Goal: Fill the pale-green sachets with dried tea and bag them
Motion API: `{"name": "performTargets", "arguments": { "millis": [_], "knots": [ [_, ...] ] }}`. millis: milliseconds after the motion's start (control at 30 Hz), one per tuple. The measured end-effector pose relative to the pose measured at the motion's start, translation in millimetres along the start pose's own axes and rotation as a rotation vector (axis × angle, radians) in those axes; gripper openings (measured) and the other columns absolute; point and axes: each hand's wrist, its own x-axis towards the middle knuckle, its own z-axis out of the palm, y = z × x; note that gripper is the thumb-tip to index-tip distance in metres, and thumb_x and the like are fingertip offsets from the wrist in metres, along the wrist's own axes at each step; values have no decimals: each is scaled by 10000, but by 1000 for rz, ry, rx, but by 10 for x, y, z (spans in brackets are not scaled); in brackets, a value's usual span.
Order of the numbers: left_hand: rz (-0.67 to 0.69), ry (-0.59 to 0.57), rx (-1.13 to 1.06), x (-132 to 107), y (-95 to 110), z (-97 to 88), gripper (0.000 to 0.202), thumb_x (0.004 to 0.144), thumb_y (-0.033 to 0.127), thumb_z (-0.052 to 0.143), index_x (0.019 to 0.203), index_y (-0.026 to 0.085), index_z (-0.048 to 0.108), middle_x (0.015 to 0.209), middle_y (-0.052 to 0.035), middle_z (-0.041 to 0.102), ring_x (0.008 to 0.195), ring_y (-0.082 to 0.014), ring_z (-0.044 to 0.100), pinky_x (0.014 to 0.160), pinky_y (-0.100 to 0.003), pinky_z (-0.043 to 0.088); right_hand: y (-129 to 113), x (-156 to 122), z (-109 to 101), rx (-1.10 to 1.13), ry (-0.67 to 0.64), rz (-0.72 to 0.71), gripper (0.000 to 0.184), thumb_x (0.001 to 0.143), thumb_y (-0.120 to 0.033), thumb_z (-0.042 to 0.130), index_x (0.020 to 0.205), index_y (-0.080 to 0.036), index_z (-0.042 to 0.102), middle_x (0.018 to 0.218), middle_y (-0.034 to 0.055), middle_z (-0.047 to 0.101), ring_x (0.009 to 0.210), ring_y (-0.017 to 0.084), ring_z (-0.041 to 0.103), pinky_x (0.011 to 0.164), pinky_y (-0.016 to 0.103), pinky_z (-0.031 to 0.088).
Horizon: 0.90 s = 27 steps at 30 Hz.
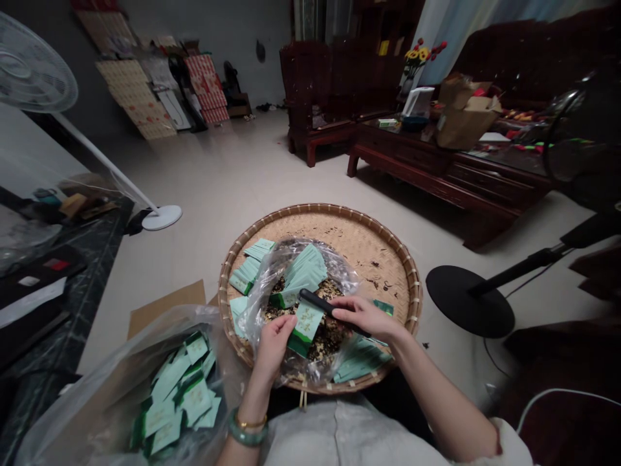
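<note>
so the left hand (273, 346) was the nearer one to the pale green sachet (306, 323), which lay at about 3 o'clock from it. its fingers (290, 325) were together, clamped on the sachet's lower left edge. the sachet was tilted, its long axis running from about 1 o'clock to 7 o'clock, with a dark green base (297, 345) at the 7 o'clock end. the right hand (365, 317) sat farther off, at about 3 o'clock from the sachet, and its fingers (345, 309) were curled together around a slim black tool (315, 301). that tool's long axis ran from about 10 o'clock to 4 o'clock, and its tip passed just above the sachet's upper end. both hands worked over a clear plastic bag (272, 255) holding dark dried leaves (330, 340), all resting on a round woven bamboo tray (320, 210). more sachets (250, 272) lay in the tray at about 10 o'clock from the hands, and a second plastic bag (63, 414) full of sachets (179, 395) sat at about 8 o'clock.
</note>
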Motion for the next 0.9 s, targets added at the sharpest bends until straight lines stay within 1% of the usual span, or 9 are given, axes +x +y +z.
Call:
{"name": "performTargets", "arguments": {
  "millis": [67, 167, 233, 333, 500, 600, 667, 767, 900],
  "knots": [
    [4, -6, 8, -7, 9, -14, 416, 605, 510, 737, 761, 125, 748, 645, -32, 692, 619, -159, 575, 603, -241, 441, 3, -10, -14, 120, -61, 22, 493, 695, -538, 689, 993, -146, 661, 810, 29, 655, 547, 83, 504, 447, 188, 380],
    [5, 9, 7, -11, 13, -47, 396, 632, 491, 726, 790, 129, 748, 660, -32, 695, 629, -160, 581, 605, -237, 442, 7, -22, -58, 183, -19, 25, 491, 682, -549, 693, 964, -149, 662, 838, 37, 662, 556, 85, 514, 437, 182, 388],
    [7, 31, 16, -10, 19, -67, 385, 633, 479, 728, 792, 129, 748, 662, -32, 696, 623, -161, 583, 594, -234, 437, 3, -29, -83, 142, 51, 13, 510, 677, -544, 696, 1007, -158, 658, 844, 37, 663, 574, 95, 520, 447, 190, 400],
    [7, 40, 46, -11, 49, -70, 372, 617, 470, 737, 762, 128, 748, 651, -33, 693, 598, -159, 574, 570, -233, 425, -12, -32, -74, -3, 112, 0, 542, 665, -506, 716, 1069, -151, 651, 830, 36, 664, 607, 112, 530, 476, 204, 406],
    [10, 31, 82, -26, 101, -16, 384, 578, 493, 751, 703, 130, 741, 639, -26, 686, 592, -149, 556, 574, -231, 420, 14, 16, 18, -200, 204, -87, 460, 709, -460, 680, 1039, -140, 675, 817, 36, 670, 596, 116, 525, 509, 223, 399],
    [-10, 15, 75, -34, 108, -13, 413, 574, 521, 744, 703, 129, 736, 612, -20, 670, 579, -147, 547, 559, -231, 416, 53, 43, 35, -212, 227, -103, 471, 720, -475, 662, 1045, -135, 673, 800, 35, 668, 576, 116, 517, 504, 228, 399],
    [-14, 17, 70, -36, 107, -27, 421, 571, 524, 744, 703, 124, 734, 599, -19, 661, 569, -144, 542, 549, -228, 410, 65, 44, 22, -174, 210, -103, 493, 707, -484, 673, 1049, -129, 669, 816, 39, 666, 606, 122, 534, 526, 231, 413],
    [-5, 27, 72, -36, 107, -43, 402, 581, 504, 745, 703, 121, 734, 615, -23, 666, 570, -142, 543, 552, -226, 407, 59, 31, -2, -112, 180, -72, 515, 709, -492, 674, 1079, -134, 653, 764, 24, 646, 588, 116, 526, 524, 229, 412],
    [7, 11, 90, -38, 118, -33, 366, 601, 483, 739, 690, 127, 733, 619, -19, 668, 576, -144, 545, 555, -227, 404, 44, 27, 9, -158, 213, -100, 449, 698, -460, 697, 1011, -139, 672, 711, 7, 624, 554, 102, 493, 501, 221, 382]
  ]
}}
